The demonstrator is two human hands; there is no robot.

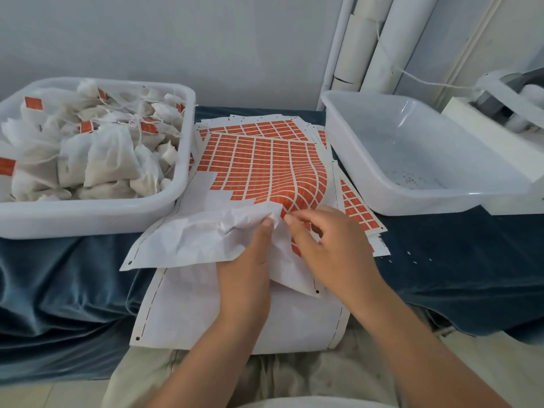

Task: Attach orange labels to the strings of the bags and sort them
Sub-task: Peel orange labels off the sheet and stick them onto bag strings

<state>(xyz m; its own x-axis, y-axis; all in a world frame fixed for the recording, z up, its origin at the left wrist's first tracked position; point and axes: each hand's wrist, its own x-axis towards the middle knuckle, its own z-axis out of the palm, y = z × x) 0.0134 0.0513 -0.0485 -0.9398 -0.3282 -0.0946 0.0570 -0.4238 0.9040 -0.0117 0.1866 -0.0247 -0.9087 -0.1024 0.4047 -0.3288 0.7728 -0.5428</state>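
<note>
A sheet of orange labels (259, 163) lies on the blue cloth between two tubs, its near part stripped to crumpled white backing paper (200, 234). My left hand (247, 266) grips the crumpled backing at its torn edge. My right hand (326, 240) rests on the sheet beside it, fingers curled at the nearest orange labels; whether it pinches one I cannot tell. The white tub (97, 213) on the left is full of white bags (100, 154) with strings, several carrying orange labels.
A second white tub (391, 189) stands at the right, holding only specks. More label sheets (359, 213) lie under the top one. A white machine (500, 119) sits at the far right. White pipes (368, 45) rise along the wall behind.
</note>
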